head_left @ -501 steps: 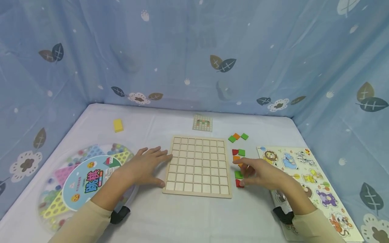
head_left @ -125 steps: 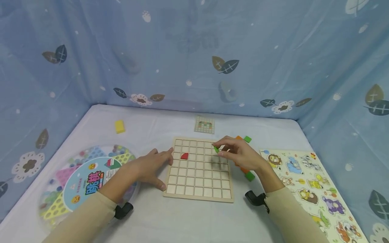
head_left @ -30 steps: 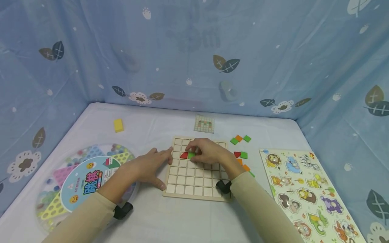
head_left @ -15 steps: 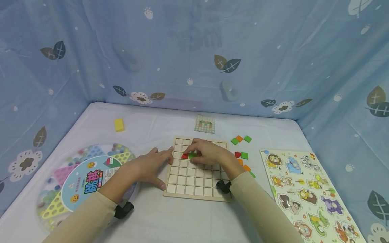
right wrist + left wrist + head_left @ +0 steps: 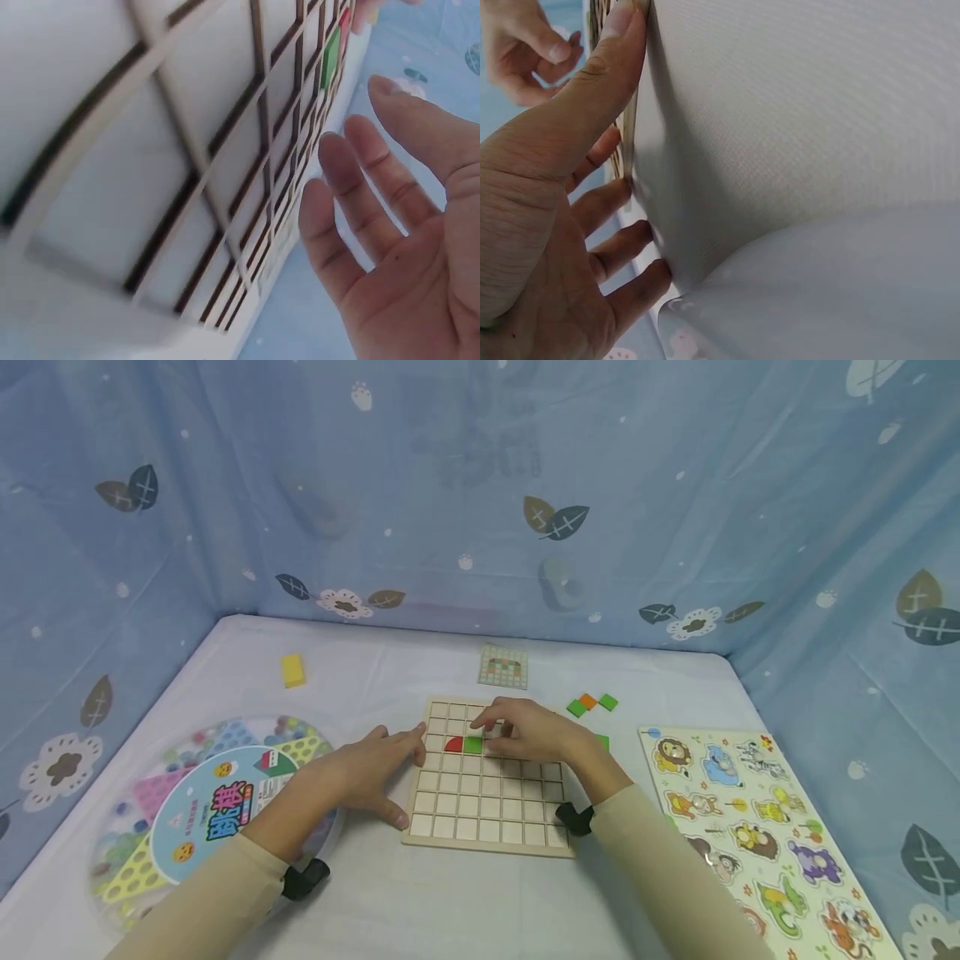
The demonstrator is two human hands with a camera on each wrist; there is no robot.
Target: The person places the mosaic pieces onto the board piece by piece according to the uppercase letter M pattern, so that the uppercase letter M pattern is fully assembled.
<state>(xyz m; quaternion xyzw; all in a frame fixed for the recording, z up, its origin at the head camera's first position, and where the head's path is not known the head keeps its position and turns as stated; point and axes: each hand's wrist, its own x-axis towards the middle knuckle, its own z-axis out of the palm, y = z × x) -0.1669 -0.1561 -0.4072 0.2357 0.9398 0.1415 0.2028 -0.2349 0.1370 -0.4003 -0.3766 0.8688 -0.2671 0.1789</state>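
Note:
A wooden grid board (image 5: 480,839) lies on the table, with a red quarter-round tile (image 5: 453,744) and a green square tile (image 5: 473,745) side by side in its cells. My left hand (image 5: 360,777) rests at the board's left edge, thumb at the near corner; in the left wrist view the hand (image 5: 562,195) has its fingers spread along that edge. Above the board, just right of the green tile, my right hand (image 5: 540,732) holds nothing. The right wrist view shows this hand (image 5: 397,232) with loosely bent fingers, apart from the green tile (image 5: 331,58).
Behind the board lies a small pattern card (image 5: 503,666). Loose green tiles (image 5: 608,702) and an orange tile (image 5: 588,701) are at the back right. An animal puzzle board (image 5: 757,827) lies right, a round marble game (image 5: 217,810) left, and a yellow block (image 5: 292,670) back left.
The red tile and then the green tile have come onto the board. My right hand has let go of the green tile and moved slightly right. My left hand stays at the edge.

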